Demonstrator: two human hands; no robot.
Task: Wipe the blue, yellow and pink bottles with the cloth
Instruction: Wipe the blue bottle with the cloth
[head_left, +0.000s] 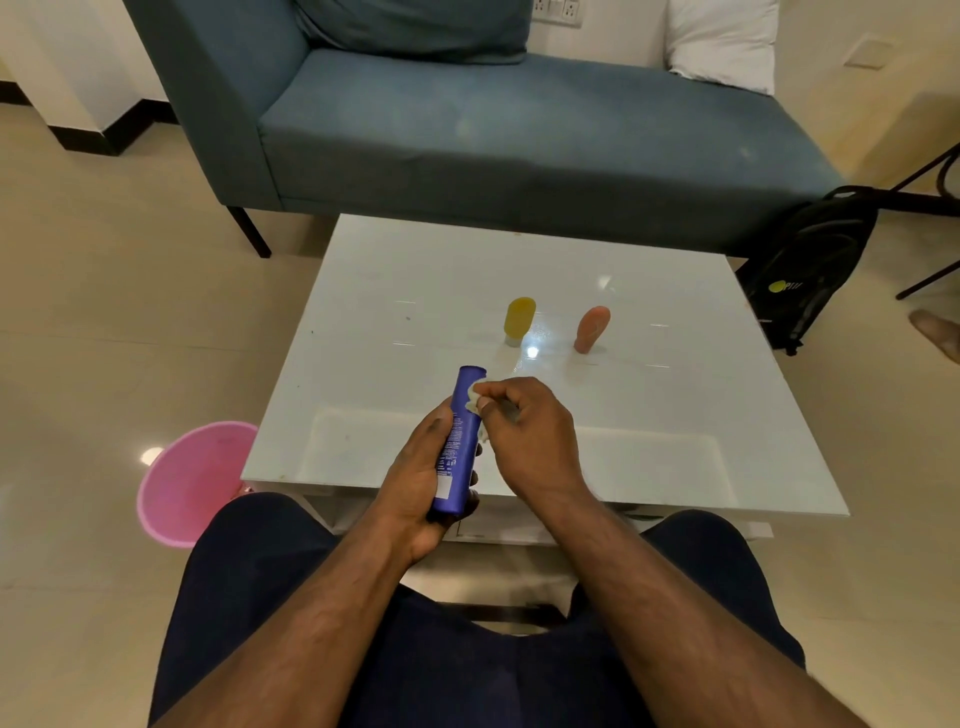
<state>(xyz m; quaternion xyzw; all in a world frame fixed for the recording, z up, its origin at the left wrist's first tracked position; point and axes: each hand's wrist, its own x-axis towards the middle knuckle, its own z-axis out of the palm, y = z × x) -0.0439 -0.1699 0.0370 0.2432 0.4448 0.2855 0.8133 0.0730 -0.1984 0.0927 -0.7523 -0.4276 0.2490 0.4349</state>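
Note:
My left hand (418, 483) grips the lower half of the blue bottle (460, 441), held tilted above the near edge of the white table (415, 291). My right hand (524, 431) pinches a small white cloth (475, 397) against the bottle's upper right side. The yellow bottle (519, 318) stands cap-down near the table's middle. The pink bottle (592, 327) stands to its right, leaning slightly. Both are apart from my hands.
A pink bucket (189, 483) sits on the floor left of the table. A blue sofa (467, 135) runs behind the table, with a black backpack (810, 265) at its right end. My knees are against the table's near edge.

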